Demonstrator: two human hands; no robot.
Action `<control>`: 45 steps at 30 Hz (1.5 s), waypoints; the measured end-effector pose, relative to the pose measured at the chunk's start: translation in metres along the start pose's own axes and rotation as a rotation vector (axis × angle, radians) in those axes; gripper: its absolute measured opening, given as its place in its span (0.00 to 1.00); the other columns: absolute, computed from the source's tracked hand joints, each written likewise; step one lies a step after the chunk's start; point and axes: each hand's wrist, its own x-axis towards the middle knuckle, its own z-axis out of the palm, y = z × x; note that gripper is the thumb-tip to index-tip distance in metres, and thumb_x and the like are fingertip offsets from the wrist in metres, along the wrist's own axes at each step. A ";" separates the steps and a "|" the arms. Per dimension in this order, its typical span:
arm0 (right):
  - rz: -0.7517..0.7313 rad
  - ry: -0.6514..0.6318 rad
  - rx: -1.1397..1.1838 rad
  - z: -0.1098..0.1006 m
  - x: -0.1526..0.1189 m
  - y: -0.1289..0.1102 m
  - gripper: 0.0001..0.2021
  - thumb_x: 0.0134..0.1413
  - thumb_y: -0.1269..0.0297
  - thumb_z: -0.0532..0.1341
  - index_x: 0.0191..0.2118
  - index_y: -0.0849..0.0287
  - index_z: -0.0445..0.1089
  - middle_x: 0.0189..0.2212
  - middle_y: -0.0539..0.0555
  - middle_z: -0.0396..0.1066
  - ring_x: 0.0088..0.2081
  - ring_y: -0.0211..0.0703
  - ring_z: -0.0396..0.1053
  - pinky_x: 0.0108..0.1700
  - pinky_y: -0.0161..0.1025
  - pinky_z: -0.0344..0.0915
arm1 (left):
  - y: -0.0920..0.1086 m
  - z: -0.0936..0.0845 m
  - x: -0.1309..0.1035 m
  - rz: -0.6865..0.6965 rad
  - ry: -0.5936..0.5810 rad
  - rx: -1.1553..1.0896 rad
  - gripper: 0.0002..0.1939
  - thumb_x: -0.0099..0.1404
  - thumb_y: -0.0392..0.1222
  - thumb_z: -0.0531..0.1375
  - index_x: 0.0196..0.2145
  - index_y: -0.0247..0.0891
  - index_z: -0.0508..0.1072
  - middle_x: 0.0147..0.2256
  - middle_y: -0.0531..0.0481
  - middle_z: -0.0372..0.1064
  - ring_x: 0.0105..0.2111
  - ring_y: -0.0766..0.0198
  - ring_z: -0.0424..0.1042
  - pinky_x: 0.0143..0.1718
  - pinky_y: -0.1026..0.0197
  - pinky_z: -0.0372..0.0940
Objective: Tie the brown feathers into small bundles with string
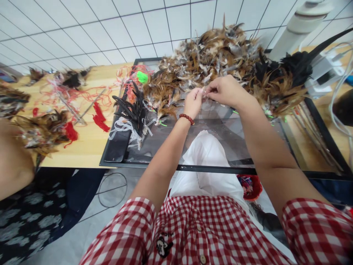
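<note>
My left hand (pixel 193 102), with a red bead bracelet at the wrist, is closed on something small and pale that I cannot make out. Its fingertips nearly meet those of my right hand (pixel 224 91), which is pinched over the same spot. Both hands are above the dark-framed glass panel (pixel 220 136), at the near edge of a large pile of brown and grey feathers (pixel 204 55). To the left, a bundle of black feathers (pixel 134 110) lies near white ribbon strips (pixel 121 127) and a dark phone (pixel 117 147).
On the wooden table (pixel 96 154) at left are red yarn (pixel 100 118), scissors (pixel 72 110) and a feather bundle beside another person's arm (pixel 15 158). Green yarn (pixel 142 77) lies behind. A white post (pixel 299 27), charger (pixel 322 75) and cables stand right.
</note>
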 end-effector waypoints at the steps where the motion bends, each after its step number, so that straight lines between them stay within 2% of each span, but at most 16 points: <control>1: -0.012 0.006 0.011 0.000 0.001 -0.002 0.05 0.46 0.67 0.73 0.26 0.53 0.77 0.25 0.52 0.75 0.43 0.55 0.75 0.50 0.51 0.69 | 0.000 0.000 0.000 -0.007 -0.008 -0.008 0.19 0.68 0.53 0.65 0.26 0.40 0.70 0.26 0.53 0.69 0.30 0.66 0.71 0.33 0.65 0.65; 4: -0.028 0.036 0.031 0.001 0.002 -0.004 0.03 0.49 0.66 0.72 0.29 0.53 0.78 0.28 0.52 0.76 0.41 0.53 0.75 0.49 0.51 0.70 | 0.000 0.000 -0.001 -0.012 -0.025 -0.024 0.21 0.67 0.59 0.64 0.27 0.40 0.70 0.22 0.54 0.65 0.25 0.68 0.67 0.28 0.66 0.62; 7: -0.014 0.081 0.098 0.003 0.002 -0.001 0.06 0.50 0.64 0.73 0.35 0.53 0.77 0.29 0.52 0.76 0.39 0.50 0.76 0.47 0.50 0.73 | -0.001 -0.001 0.000 -0.019 -0.039 -0.034 0.22 0.66 0.62 0.63 0.28 0.40 0.71 0.20 0.55 0.63 0.23 0.69 0.64 0.26 0.66 0.59; 12: -0.008 0.106 0.145 0.007 0.002 0.003 0.11 0.51 0.61 0.74 0.41 0.52 0.76 0.33 0.53 0.77 0.41 0.51 0.76 0.49 0.51 0.75 | -0.001 -0.001 -0.001 -0.017 -0.063 -0.029 0.21 0.67 0.60 0.64 0.27 0.40 0.71 0.20 0.55 0.62 0.22 0.70 0.62 0.25 0.66 0.58; 18: 0.004 0.143 0.188 0.008 0.005 0.005 0.15 0.52 0.57 0.73 0.44 0.53 0.76 0.34 0.54 0.78 0.40 0.49 0.76 0.48 0.51 0.76 | 0.009 0.002 -0.005 -0.065 -0.075 -0.130 0.23 0.67 0.60 0.63 0.26 0.40 0.67 0.18 0.59 0.52 0.18 0.73 0.51 0.21 0.68 0.50; 20: 0.010 0.118 0.219 0.007 0.006 0.008 0.15 0.51 0.56 0.74 0.44 0.52 0.77 0.34 0.54 0.78 0.38 0.48 0.76 0.46 0.50 0.77 | 0.012 0.003 -0.005 -0.089 -0.077 -0.164 0.24 0.67 0.61 0.63 0.26 0.39 0.66 0.18 0.60 0.50 0.18 0.75 0.49 0.20 0.68 0.48; 25: 0.032 -0.050 0.325 0.004 0.005 0.011 0.14 0.49 0.60 0.75 0.43 0.51 0.79 0.33 0.52 0.78 0.38 0.46 0.75 0.43 0.46 0.76 | 0.015 0.004 -0.007 -0.116 -0.091 -0.184 0.24 0.67 0.62 0.62 0.28 0.39 0.66 0.18 0.60 0.49 0.17 0.76 0.48 0.19 0.69 0.46; 28: 0.036 -0.032 0.366 0.004 0.004 0.009 0.12 0.50 0.62 0.73 0.42 0.51 0.80 0.32 0.51 0.79 0.38 0.45 0.75 0.42 0.45 0.76 | 0.015 0.004 -0.008 -0.137 -0.107 -0.205 0.24 0.68 0.61 0.62 0.27 0.39 0.66 0.18 0.60 0.48 0.17 0.76 0.48 0.19 0.69 0.47; 34: 0.047 0.001 0.382 0.006 0.003 0.006 0.03 0.51 0.65 0.72 0.32 0.54 0.79 0.28 0.51 0.78 0.34 0.43 0.75 0.40 0.44 0.75 | 0.018 0.001 -0.010 -0.155 -0.179 -0.229 0.21 0.68 0.54 0.65 0.26 0.38 0.66 0.18 0.60 0.50 0.17 0.77 0.50 0.20 0.69 0.49; 37: 0.058 0.033 0.325 0.008 0.003 0.004 0.04 0.52 0.64 0.71 0.30 0.54 0.77 0.26 0.51 0.76 0.33 0.44 0.75 0.39 0.45 0.75 | 0.017 0.000 -0.010 -0.182 -0.183 -0.236 0.20 0.70 0.55 0.63 0.29 0.37 0.68 0.20 0.58 0.57 0.18 0.77 0.56 0.21 0.70 0.53; 41: 0.009 0.065 0.172 0.007 0.005 0.004 0.05 0.51 0.61 0.72 0.29 0.53 0.77 0.30 0.54 0.76 0.38 0.50 0.76 0.42 0.48 0.75 | 0.014 0.002 -0.009 -0.214 -0.177 -0.236 0.20 0.72 0.58 0.59 0.35 0.37 0.71 0.23 0.57 0.62 0.20 0.75 0.64 0.24 0.70 0.60; 45: -0.028 0.099 0.062 0.010 0.007 0.007 0.05 0.50 0.61 0.71 0.29 0.53 0.78 0.32 0.55 0.76 0.41 0.52 0.75 0.45 0.49 0.74 | 0.015 0.001 -0.010 -0.230 -0.185 -0.231 0.18 0.70 0.56 0.62 0.34 0.38 0.71 0.19 0.60 0.56 0.18 0.76 0.58 0.22 0.71 0.57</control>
